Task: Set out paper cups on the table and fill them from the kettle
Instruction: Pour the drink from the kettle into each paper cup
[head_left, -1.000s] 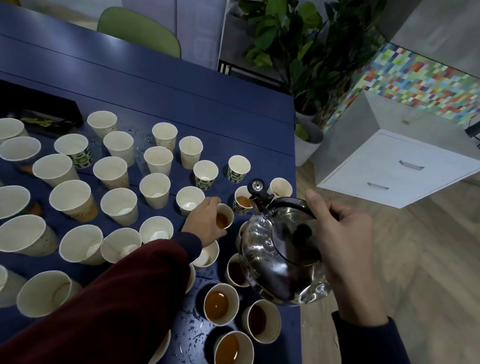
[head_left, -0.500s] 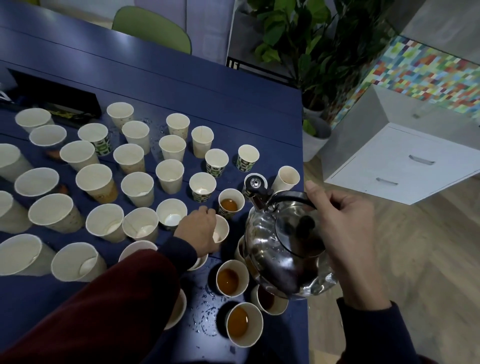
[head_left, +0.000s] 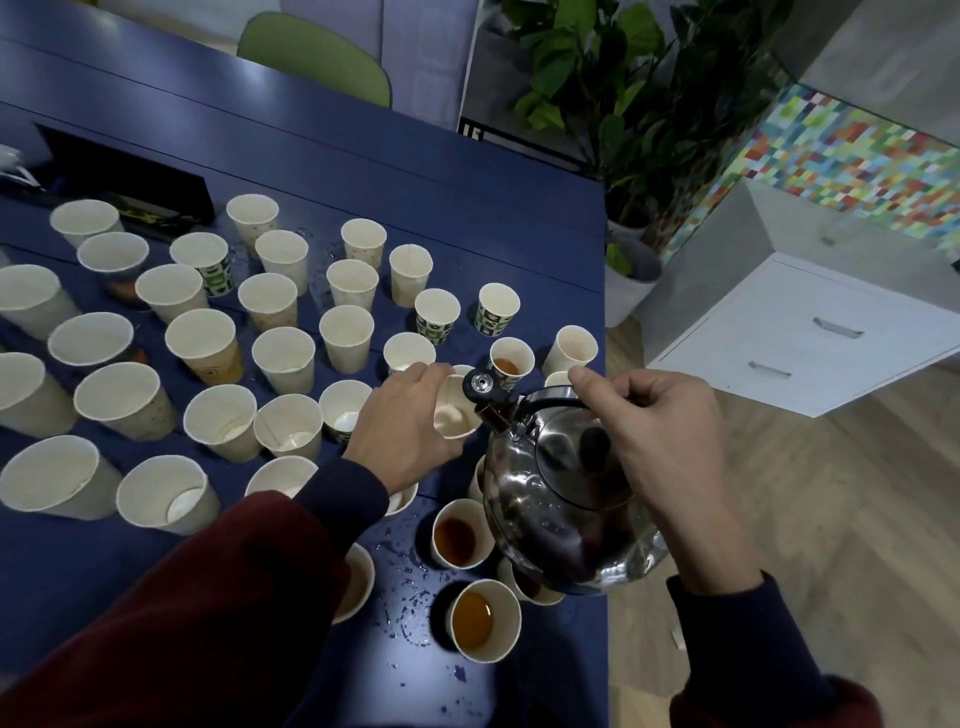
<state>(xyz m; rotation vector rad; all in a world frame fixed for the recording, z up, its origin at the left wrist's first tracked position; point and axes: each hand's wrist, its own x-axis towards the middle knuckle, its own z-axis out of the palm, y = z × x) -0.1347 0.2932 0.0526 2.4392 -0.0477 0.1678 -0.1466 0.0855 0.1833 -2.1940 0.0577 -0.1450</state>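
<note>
A person holds a steel kettle beside a paper cup at a blue surface crowded with cups.
The left hand grips the empty paper cup just beside the spout; the right hand grips the kettle's handle; nearby filled cups hold brown liquid.

Maroon sleeves with navy cuffs, bare hands.

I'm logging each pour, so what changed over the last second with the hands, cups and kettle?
The left hand let go of the tea-filled cup, which now stands free, and took a grip on an empty cup nearer the person, right beside the spout of the kettle. The right hand holds the kettle handle as before.
</note>
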